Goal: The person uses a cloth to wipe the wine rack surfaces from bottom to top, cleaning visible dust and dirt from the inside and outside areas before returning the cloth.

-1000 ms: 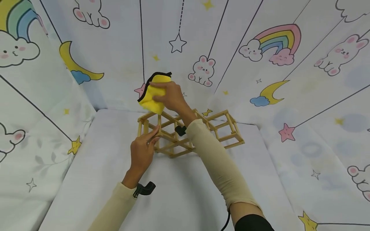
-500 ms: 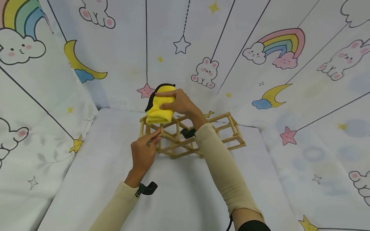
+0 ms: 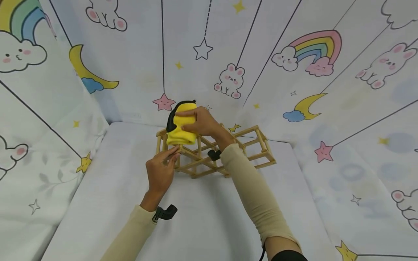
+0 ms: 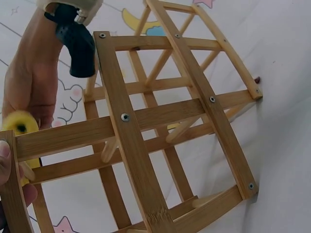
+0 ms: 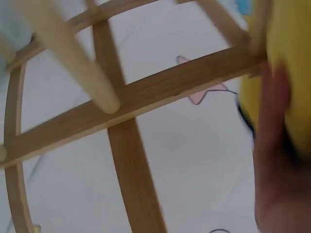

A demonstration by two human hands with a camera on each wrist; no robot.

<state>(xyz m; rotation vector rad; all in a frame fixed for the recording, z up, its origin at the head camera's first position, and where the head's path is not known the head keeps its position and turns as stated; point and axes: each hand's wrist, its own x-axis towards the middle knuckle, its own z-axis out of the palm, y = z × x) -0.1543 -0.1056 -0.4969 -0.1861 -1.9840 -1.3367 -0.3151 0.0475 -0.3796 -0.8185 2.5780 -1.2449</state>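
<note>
Well, mid-frame: right hand [image 3: 206,124] pinching yellow cloth [image 3: 182,135] at left end of rack [image 4: 163,113]; left hand [image 3: 160,173] pinching rack just below cloth. White surface [image 3: 199,217] beneath, printed backdrop [image 3: 140,61] behind.

Pale walls [image 3: 130,54] printed with cartoon rabbits [image 3: 230,81], clouds [image 3: 21,56], 2 rainbows [image 3: 321,41], 2 yellow crescent moons [image 3: 79,68], and stars [image 3: 164,102], many hanging from dark lines [image 3: 163,47], meet a plain white surface [image 3: 202,221] in soft light.
</note>
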